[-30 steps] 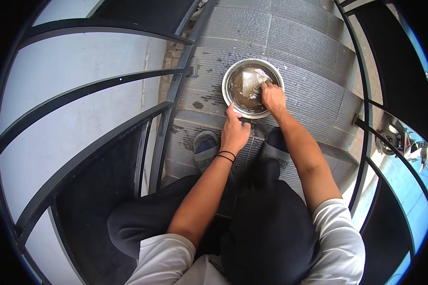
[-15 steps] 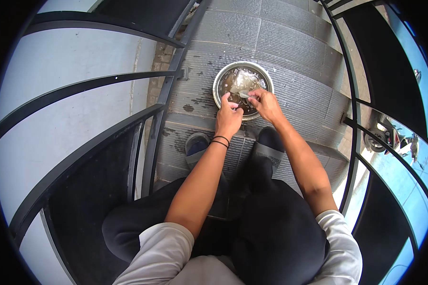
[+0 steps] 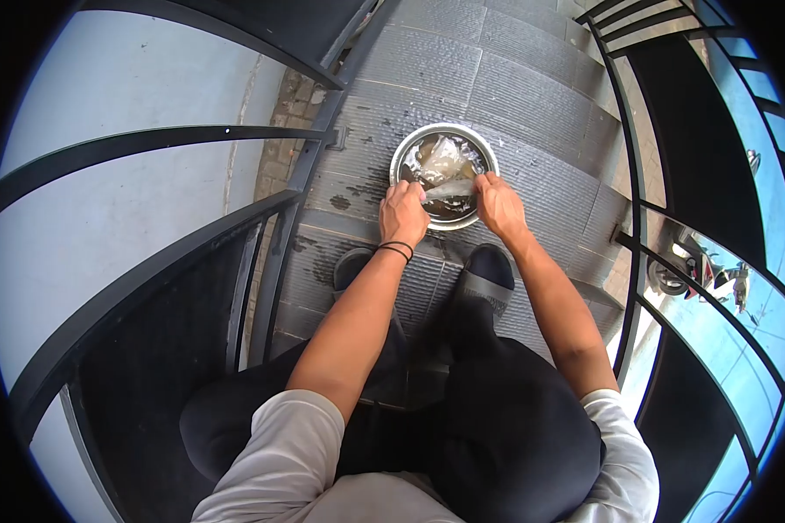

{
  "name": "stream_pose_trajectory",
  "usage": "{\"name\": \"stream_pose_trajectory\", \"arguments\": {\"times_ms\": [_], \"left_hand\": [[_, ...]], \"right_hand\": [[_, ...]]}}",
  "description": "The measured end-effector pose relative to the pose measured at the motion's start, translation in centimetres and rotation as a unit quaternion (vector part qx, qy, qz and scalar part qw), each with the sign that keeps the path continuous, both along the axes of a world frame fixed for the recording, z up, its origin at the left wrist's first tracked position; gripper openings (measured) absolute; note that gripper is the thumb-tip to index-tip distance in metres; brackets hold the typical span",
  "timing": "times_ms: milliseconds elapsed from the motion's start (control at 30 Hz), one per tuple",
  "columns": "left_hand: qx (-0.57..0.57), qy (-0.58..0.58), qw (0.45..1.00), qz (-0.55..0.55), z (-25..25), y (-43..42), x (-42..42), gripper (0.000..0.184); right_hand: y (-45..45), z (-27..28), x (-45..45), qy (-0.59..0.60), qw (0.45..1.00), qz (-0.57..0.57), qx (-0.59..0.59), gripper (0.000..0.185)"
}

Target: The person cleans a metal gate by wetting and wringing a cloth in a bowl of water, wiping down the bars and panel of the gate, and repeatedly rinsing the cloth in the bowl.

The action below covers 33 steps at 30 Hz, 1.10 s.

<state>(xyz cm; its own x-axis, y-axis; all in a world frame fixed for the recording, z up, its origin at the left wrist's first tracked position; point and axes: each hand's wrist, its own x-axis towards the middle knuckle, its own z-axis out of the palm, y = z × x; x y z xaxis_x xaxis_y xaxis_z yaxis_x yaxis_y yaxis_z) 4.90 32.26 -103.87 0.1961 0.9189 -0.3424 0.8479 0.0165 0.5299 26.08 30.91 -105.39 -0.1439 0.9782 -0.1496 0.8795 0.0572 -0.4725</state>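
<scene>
A round metal basin [image 3: 489, 153] of brownish water stands on the tiled step in front of my feet. Over its near side, a limp, pale, see-through piece [image 3: 450, 189] stretches between my two hands; its exact kind is unclear. My left hand [image 3: 404, 213], with dark bands at the wrist, pinches its left end by the near-left rim. At the right rim, the fingers of my right hand [image 3: 499, 206] close on the other end. Another shiny whitish mass [image 3: 442, 159] lies in the water farther back, its kind also unclear.
Ribbed grey steps [image 3: 532, 87] run up the top of the view, with wet patches around the basin. Black metal railings [image 3: 157, 139] border both sides. My sandalled feet [image 3: 488, 270] are close to the basin. A parked motorbike [image 3: 702, 275] shows through the right railing.
My hands have moved apart, the left one going left and turning palm down. The pale piece, bunched at my right fingers before, is now drawn out between both hands.
</scene>
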Motion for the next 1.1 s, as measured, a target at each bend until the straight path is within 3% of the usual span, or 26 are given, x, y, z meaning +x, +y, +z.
{"name": "stream_pose_trajectory", "arguments": {"times_ms": [100, 133, 167, 400, 433, 467, 533, 600, 733, 833, 933, 1000, 1100], "left_hand": [[-0.095, 0.066, 0.993, -0.031, 0.7, -1.3, 0.1, 0.044], [-0.097, 0.068, 0.992, -0.033, 0.4, -1.6, 0.1, 0.044], [-0.102, 0.05, 0.993, -0.015, 0.4, -2.0, 0.2, 0.043], [-0.144, 0.018, 0.989, 0.033, 1.1, -2.3, 0.1, 0.048], [-0.143, 0.007, 0.989, 0.037, 1.2, -2.0, 0.0, 0.049], [-0.141, -0.006, 0.989, 0.039, 1.4, -1.7, 0.0, 0.05], [-0.105, 0.003, 0.994, 0.016, 2.5, -1.4, 0.5, 0.05], [-0.063, 0.012, 0.998, -0.008, 3.4, -1.1, 1.1, 0.049], [-0.028, -0.035, 0.998, -0.037, 4.4, -0.9, 1.9, 0.028], [-0.023, -0.155, 0.987, -0.029, 4.8, -0.9, 2.0, 0.013], [-0.005, -0.233, 0.972, -0.004, 6.3, -0.7, 2.1, 0.012], [-0.099, -0.207, 0.973, 0.025, 8.9, -0.2, 2.4, 0.019], [-0.076, -0.221, 0.972, -0.006, 10.6, -0.1, 2.4, 0.025]], "right_hand": [[-0.1, -3.8, -0.7, -0.093, 0.991, 0.096, -0.01, 0.016], [-0.2, -4.8, -1.0, -0.138, 0.98, 0.143, 0.015, 0.019], [-0.1, -5.6, -1.3, -0.174, 0.97, 0.168, -0.035, 0.021], [0.8, -8.5, -2.0, -0.176, 0.96, 0.183, -0.117, 0.016], [0.8, -8.8, -2.2, -0.092, 0.984, 0.144, -0.056, 0.012], [1.0, -7.7, -2.3, -0.094, 0.983, 0.145, -0.053, 0.012], [1.4, -2.6, -2.9, 0.09, 0.991, 0.09, -0.033, 0.013], [1.7, 2.0, -3.1, 0.131, 0.985, 0.063, -0.092, 0.014], [1.4, 8.7, -3.2, 0.149, 0.985, 0.03, -0.082, 0.015], [1.1, 11.6, -2.7, 0.174, 0.979, 0.026, -0.103, 0.018], [1.0, 14.1, -1.8, 0.18, 0.977, 0.023, -0.114, 0.019], [0.9, 15.7, -1.4, 0.193, 0.974, 0.003, -0.121, 0.018], [0.8, 17.0, -0.8, 0.189, 0.975, -0.008, -0.112, 0.018]]}}
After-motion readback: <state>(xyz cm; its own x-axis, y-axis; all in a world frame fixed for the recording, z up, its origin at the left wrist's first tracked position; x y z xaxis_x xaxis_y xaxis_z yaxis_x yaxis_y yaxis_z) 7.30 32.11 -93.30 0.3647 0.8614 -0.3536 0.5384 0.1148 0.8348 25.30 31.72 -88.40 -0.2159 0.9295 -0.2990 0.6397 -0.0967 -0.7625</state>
